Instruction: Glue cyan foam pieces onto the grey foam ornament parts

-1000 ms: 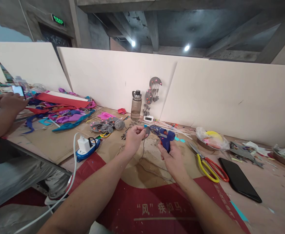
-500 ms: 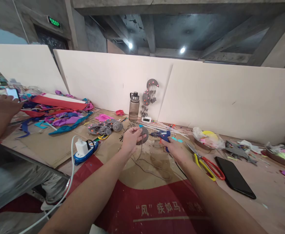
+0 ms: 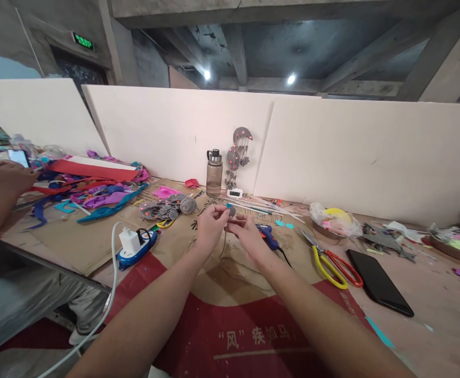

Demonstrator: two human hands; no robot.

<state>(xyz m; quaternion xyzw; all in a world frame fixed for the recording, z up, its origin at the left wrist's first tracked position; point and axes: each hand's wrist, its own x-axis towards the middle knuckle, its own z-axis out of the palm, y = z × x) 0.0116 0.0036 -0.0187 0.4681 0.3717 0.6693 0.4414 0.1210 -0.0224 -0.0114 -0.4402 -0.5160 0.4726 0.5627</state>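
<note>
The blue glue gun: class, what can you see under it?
Brown cardboard shows around the glue gun; what lies directly beneath is covered. The right hand hides the gun's front end and the surface there.

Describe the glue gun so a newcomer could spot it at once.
Find the large red and tan cardboard sheet. On it, immediately right of the right hand, sits the glue gun. Its dark blue body and black cord set it apart from the nearby scissors, which have yellow and red handles.
</note>
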